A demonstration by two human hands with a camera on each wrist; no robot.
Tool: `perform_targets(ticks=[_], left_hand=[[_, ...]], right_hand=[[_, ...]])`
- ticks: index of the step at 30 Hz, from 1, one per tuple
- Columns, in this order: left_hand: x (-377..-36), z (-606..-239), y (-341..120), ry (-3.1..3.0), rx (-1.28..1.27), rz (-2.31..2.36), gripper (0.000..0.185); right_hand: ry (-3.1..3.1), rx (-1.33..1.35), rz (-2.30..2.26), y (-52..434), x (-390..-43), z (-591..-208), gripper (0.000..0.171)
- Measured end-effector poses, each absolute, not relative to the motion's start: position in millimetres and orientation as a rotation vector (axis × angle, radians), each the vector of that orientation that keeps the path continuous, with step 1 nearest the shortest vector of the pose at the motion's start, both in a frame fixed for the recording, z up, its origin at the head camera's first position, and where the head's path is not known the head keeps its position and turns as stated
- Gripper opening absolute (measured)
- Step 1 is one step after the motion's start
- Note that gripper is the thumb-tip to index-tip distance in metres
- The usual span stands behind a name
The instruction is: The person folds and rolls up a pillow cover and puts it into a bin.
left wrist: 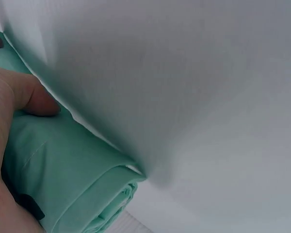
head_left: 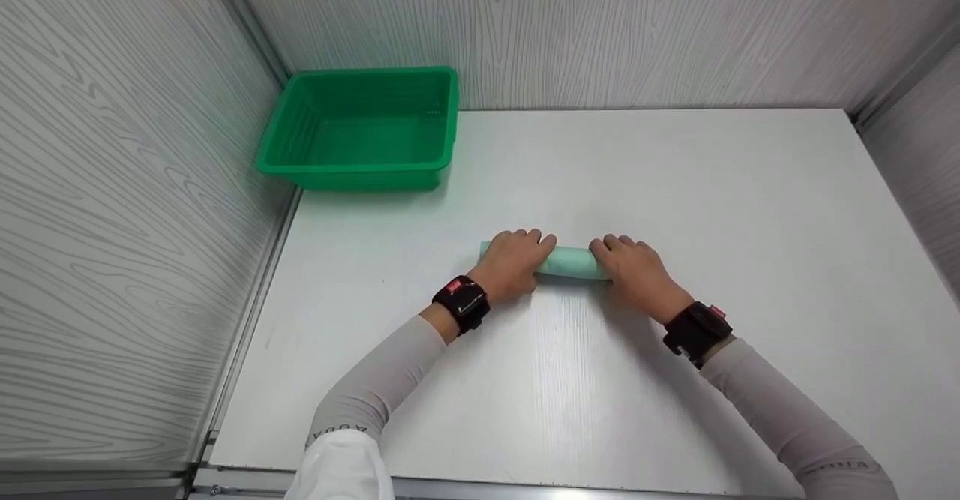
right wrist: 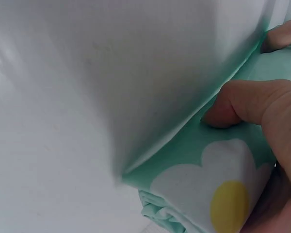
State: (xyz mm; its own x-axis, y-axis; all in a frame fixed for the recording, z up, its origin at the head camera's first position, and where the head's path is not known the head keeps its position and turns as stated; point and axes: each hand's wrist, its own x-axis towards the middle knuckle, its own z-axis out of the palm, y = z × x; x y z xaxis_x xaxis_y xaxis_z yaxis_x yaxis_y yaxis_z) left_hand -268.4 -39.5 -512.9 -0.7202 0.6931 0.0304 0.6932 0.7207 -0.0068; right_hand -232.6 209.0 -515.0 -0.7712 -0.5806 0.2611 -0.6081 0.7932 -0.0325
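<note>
One rolled mint cloth (head_left: pixel 571 262) lies mid-table (head_left: pixel 675 185), one green basket (head_left: pixel 360 129) at its ten o'clock, and two hands curl over its ends, left hand (head_left: pixel 514 264) and right hand (head_left: pixel 634 271) both gripping it, while only the right wrist view shows its daisy print (right wrist: pixel 218 194)

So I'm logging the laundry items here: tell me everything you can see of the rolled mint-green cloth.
The mint-green rolled fabric cloth lies crosswise on the white table, rolled into a tight cylinder with layered spiral ends. It looks like thin woven cotton, and one end bears a white daisy print with a yellow centre. The left hand and the right hand each curl over an end.
</note>
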Motion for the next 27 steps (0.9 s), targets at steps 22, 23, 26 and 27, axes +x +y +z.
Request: perform_targets(ticks=[22,23,26,27], left_hand=[[-294.2,-481.2,-68.2,-2.874,-1.152,-0.038,0.042],[-295.7,-480.0,-72.0,-2.873,-1.156,-0.03,0.042],[-301.3,-476.6,-82.9,-2.873,-1.158,-0.023,0.043],[-303.4,-475.2,-86.3,-2.874,-1.15,-0.025,0.043]], right_hand=[[-2.828,0.947,0.225,186.2,-262.1,-478.6,0.049],[-2.824,0.955,0.216,183.1,-264.3,-478.2,0.049],[-2.817,0.984,0.167,174.1,-271.8,-473.5,0.048],[-2.816,0.993,0.151,171.0,-274.8,-470.9,0.048]])
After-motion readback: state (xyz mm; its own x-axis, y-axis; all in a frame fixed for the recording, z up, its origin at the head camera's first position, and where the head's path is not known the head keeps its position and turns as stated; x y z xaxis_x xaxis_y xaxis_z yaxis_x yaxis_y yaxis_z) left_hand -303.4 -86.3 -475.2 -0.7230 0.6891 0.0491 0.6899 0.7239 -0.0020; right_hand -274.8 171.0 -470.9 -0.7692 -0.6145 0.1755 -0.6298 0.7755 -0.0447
